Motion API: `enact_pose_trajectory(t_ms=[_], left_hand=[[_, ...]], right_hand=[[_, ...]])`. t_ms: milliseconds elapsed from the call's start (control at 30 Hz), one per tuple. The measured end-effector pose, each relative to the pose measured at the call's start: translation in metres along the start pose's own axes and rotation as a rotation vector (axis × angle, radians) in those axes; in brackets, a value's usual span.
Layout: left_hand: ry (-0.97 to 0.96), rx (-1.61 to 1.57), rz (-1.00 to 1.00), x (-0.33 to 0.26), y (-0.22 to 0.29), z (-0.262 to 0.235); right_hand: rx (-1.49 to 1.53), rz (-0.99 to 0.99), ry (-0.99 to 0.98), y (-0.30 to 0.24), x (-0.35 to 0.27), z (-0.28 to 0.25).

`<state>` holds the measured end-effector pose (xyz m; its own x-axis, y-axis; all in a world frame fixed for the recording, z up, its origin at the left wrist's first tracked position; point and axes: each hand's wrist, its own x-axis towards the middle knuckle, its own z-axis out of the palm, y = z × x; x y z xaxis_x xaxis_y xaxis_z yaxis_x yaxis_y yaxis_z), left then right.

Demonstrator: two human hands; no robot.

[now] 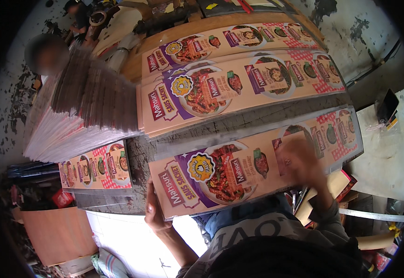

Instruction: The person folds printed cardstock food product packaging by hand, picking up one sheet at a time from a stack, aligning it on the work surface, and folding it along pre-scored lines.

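Note:
A long stack of printed cardboard sheets (220, 171), peach and purple with food pictures, lies across the near edge of a dark worktable (239, 123). My left hand (153, 211) grips the stack's left end from below. My right hand (304, 162) is blurred over the stack's right part, lying on or just above the top sheet. Further back, two more long stacks of the same sheets (239, 83) lie side by side.
A tall fanned pile of sheets (79, 111) stands at the left, with another printed stack (95, 169) below it. A person (46, 53) is at the far left. Clutter, a tape roll (97, 18) and a brown board (58, 234) surround the table.

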<state>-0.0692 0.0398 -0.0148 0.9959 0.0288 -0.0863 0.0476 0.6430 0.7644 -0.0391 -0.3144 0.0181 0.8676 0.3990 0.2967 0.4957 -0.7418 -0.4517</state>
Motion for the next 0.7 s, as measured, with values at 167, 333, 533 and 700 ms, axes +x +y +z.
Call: enact_pose_trajectory(t_ms=[167,333,533,700], left_hand=[[-0.044,-0.022,0.052,-0.003,-0.008,-0.004],[0.050,-0.028,-0.009,-0.009,-0.005,-0.009],[0.038,-0.002,-0.028,-0.007,-0.004,-0.015],[0.027,-0.099,-0.035,0.001,-0.001,-0.002]], right_hand=[[0.651,-0.662,-0.294,-0.087,-0.007,0.090],[0.562,-0.358,-0.435,-0.099,-0.008,0.104],[0.321,-0.053,-0.492,-0.088,-0.011,0.074],[-0.043,-0.039,-0.296,-0.079,-0.023,0.060]])
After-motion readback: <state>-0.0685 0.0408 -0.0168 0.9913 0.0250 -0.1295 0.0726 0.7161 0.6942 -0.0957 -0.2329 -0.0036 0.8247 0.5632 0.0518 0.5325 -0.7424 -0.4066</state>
